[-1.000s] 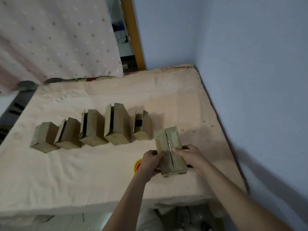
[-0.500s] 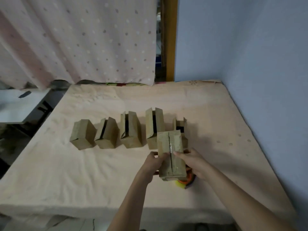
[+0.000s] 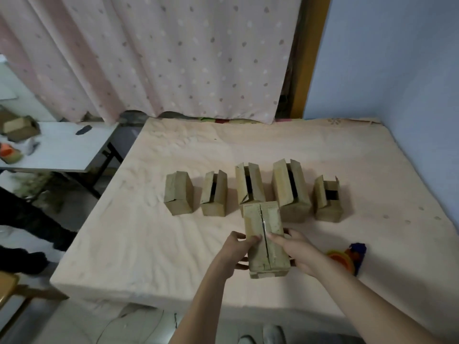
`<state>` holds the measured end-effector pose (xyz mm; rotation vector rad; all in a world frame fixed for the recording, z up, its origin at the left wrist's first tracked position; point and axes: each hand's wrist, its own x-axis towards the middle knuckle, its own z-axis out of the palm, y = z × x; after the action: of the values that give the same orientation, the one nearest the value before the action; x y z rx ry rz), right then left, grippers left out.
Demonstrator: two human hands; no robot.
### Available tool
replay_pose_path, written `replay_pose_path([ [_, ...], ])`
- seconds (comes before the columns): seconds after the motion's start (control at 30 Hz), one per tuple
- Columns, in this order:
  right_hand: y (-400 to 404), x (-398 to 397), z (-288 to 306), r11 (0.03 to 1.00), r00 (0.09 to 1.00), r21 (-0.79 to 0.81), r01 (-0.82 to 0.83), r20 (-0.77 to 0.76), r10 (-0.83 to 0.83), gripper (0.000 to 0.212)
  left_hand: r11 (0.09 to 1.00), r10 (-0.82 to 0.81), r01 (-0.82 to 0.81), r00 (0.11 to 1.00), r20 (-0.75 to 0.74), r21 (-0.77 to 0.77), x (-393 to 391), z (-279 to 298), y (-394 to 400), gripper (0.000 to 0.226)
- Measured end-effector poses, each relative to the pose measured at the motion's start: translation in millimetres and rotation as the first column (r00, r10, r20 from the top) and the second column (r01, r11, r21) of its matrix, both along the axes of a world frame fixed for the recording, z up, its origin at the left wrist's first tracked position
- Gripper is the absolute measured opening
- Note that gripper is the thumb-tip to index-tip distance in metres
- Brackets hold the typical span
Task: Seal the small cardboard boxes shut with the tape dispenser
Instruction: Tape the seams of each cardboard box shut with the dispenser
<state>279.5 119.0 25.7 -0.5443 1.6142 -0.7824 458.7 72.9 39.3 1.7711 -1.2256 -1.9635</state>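
Observation:
I hold a small cardboard box [image 3: 265, 238] above the bed's front part, its two top flaps pressed together along a centre seam. My left hand [image 3: 237, 252] grips its left side, thumb on the top flap. My right hand [image 3: 296, 252] grips the right side, thumb on the other flap. Behind it, several more boxes stand in a row [image 3: 250, 189]; the leftmost box [image 3: 178, 192] has its flaps closed, the others gape open. The tape dispenser [image 3: 347, 258], orange and blue, lies on the bed just right of my right forearm.
The bed [image 3: 149, 232] has a peach sheet; its front edge is near me. A blue wall [image 3: 397, 70] bounds the right side, a dotted curtain [image 3: 161, 58] the back. A white side table [image 3: 62, 147] with a box and clutter stands at left.
The view has swung left, so the held box and row now sit further right in frame. Both hands keep the same grip. The tape dispenser has come out from behind the box, right of it.

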Motion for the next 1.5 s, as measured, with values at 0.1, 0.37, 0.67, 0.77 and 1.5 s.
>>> replay_pose_path([
  [0.1,-15.7,12.1,-10.4,0.999,0.999,-0.010,-0.032,0.031,0.032,0.060,0.999,0.041,-0.041,0.999,0.008,0.005,13.1,-3.6,-6.9,0.063],
  [0.37,-58.3,63.4,-24.5,0.995,0.994,-0.033,-0.095,0.060,0.096,0.068,0.988,0.154,-0.153,0.980,0.122,-0.019,54.5,-2.5,-32.5,0.057],
  [0.67,-94.0,132.0,-32.1,0.991,0.989,-0.042,-0.125,0.074,0.128,0.061,0.989,0.149,-0.149,0.987,0.051,-0.014,136.8,-8.7,-65.7,0.056],
  [0.77,-104.1,158.6,-33.1,0.993,0.991,-0.043,-0.114,0.069,0.117,0.062,0.995,0.100,-0.100,0.995,0.017,-0.029,167.5,-20.2,-84.2,0.057],
  [1.5,-126.6,373.0,-29.0,0.995,0.994,-0.041,0.088,0.070,-0.085,0.058,0.999,-0.035,0.034,0.999,-0.018,-0.011,372.5,-36.6,-142.3,0.055],
])
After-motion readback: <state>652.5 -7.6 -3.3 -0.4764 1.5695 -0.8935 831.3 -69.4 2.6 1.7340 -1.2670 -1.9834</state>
